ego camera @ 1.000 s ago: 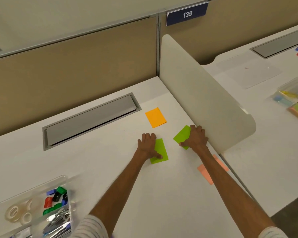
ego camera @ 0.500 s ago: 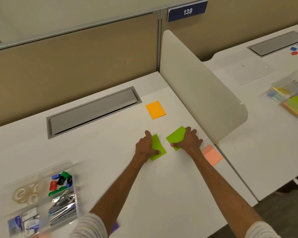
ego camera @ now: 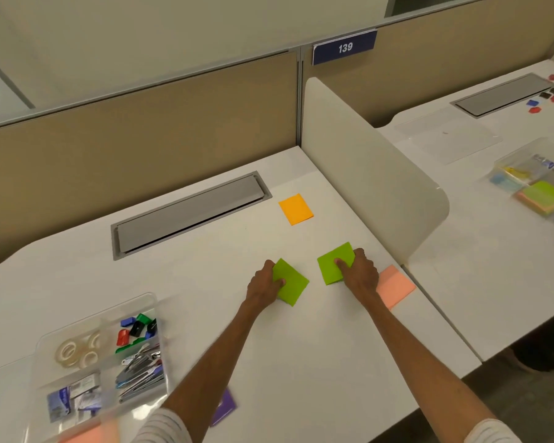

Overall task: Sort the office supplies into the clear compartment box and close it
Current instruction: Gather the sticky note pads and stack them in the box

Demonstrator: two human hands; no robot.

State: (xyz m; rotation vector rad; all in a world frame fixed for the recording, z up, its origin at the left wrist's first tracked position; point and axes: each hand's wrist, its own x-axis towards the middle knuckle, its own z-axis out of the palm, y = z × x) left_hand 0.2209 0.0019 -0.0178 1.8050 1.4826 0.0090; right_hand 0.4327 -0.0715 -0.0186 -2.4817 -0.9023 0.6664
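Two green sticky-note pads lie on the white desk. My left hand (ego camera: 263, 284) pinches the left green pad (ego camera: 291, 284) at its left edge, thumb on top. My right hand (ego camera: 360, 271) grips the right green pad (ego camera: 333, 262) from its right side, thumb on top. An orange pad (ego camera: 295, 208) lies farther back. A salmon pad (ego camera: 395, 287) sits by the desk's right edge, partly under my right wrist. The clear compartment box (ego camera: 61, 340) stands open at the near left, holding tape rolls, coloured clips, metal clips and staple packs.
A white divider panel (ego camera: 365, 174) rises along the desk's right side. A grey cable hatch (ego camera: 189, 212) is set into the desk at the back. A purple pad (ego camera: 225, 406) lies near my left sleeve. The neighbouring desk holds another clear box (ego camera: 538, 183) of supplies.
Both hands have drawn the green pads back from the divider toward me and a little apart. The left pad has turned under my fingers. The compartment box has come further into view.
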